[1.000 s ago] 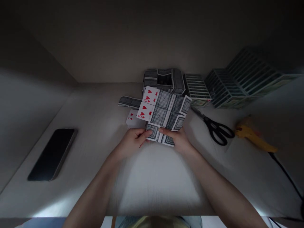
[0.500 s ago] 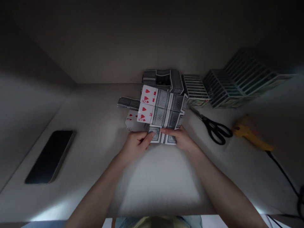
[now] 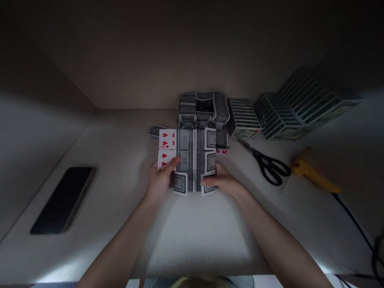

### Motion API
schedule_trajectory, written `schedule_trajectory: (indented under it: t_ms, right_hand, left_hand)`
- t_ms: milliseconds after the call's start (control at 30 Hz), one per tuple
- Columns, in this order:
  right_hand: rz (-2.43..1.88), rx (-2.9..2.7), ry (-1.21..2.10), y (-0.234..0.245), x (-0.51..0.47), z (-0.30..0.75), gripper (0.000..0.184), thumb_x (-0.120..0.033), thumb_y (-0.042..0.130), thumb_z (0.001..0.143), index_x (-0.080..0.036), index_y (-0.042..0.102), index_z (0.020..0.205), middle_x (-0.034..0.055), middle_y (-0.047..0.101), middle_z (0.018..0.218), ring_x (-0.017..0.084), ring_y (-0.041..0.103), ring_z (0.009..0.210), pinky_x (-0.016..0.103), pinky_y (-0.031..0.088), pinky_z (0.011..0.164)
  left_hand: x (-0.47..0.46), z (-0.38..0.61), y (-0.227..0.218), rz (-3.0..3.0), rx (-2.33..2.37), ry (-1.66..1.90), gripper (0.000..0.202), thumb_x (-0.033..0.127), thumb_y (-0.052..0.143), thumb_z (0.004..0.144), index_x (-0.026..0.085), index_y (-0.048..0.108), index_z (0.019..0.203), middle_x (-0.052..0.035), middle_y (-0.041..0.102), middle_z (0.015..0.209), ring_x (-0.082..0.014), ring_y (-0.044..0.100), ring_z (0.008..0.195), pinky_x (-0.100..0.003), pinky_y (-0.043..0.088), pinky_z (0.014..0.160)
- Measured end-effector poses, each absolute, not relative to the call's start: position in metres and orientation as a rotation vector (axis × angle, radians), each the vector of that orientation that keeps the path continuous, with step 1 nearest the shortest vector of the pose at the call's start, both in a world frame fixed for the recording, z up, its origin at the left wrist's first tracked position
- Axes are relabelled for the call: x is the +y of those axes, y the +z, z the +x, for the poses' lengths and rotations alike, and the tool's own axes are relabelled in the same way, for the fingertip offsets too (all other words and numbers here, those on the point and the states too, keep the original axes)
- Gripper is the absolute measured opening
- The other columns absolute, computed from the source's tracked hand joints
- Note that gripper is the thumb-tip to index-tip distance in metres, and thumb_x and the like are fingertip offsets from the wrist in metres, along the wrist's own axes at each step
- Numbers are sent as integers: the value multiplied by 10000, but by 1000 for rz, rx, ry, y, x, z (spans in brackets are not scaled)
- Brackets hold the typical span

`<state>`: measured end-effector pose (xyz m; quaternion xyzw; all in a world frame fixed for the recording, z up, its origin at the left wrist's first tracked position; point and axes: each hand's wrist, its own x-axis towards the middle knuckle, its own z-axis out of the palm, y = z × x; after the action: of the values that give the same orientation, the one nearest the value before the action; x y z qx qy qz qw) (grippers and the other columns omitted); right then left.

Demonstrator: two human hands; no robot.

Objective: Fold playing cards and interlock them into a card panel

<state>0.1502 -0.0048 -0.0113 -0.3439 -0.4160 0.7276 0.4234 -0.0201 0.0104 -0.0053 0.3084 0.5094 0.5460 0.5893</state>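
A flat panel of joined playing cards [image 3: 192, 158] lies on the pale table [image 3: 198, 232], mostly patterned backs, with red heart cards along its left edge. My left hand [image 3: 162, 180] grips the panel's near left part, thumb on top. My right hand [image 3: 222, 182] pinches its near right corner, where a card flap is folded up. Behind the panel stands a boxy structure of cards [image 3: 204, 109]. A loose card [image 3: 222, 151] with red hearts peeks out at the panel's right.
A dark phone [image 3: 63, 199] lies at the left. Black scissors [image 3: 268, 164] and a yellow glue gun [image 3: 315, 176] with a cable lie at the right. Ribbed card constructions [image 3: 244, 118], [image 3: 300, 106] stand at the back right, against the wall.
The card panel has turned from tilted to square and come down flat on the table, closer to me. Both hands have shifted along its near edge.
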Motion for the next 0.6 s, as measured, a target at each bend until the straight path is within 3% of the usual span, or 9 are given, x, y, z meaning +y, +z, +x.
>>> schedule_trajectory:
  t_ms: [167,333,500,600]
  right_hand:
    - [-838,-767,1850,-13,-4,152,401,-387,700,586,-226,640,948,29,679,934,239,606,928,371,462,807]
    - [-950,-791,1654,-21,-2,144,394,-260,724,580,-206,634,960,27,667,980,224,603,930,387,426,877]
    - [-1018,-800,1501,-22,-2,137,439,-242,732,563,-203,621,986,29,671,972,225,607,916,396,435,861]
    - [-985,-717,1557,-19,-2,139,456,-216,737,548,-207,619,989,26,674,965,233,610,915,390,451,839]
  left_hand:
    - [9,-20,-3,763,1195,1247,344,274,726,568,140,653,877,-65,680,886,-175,625,754,-285,485,709]
    - [3,-11,3,884,1259,1233,277,252,723,564,141,663,810,-41,684,823,-157,612,707,-261,479,669]
    - [1,-14,-5,1024,1299,1277,276,289,706,591,134,653,812,-29,676,760,-151,600,676,-250,468,633]
    - [1,-20,-5,917,1076,1264,364,438,668,601,140,650,809,-53,675,770,-202,612,760,-296,471,686]
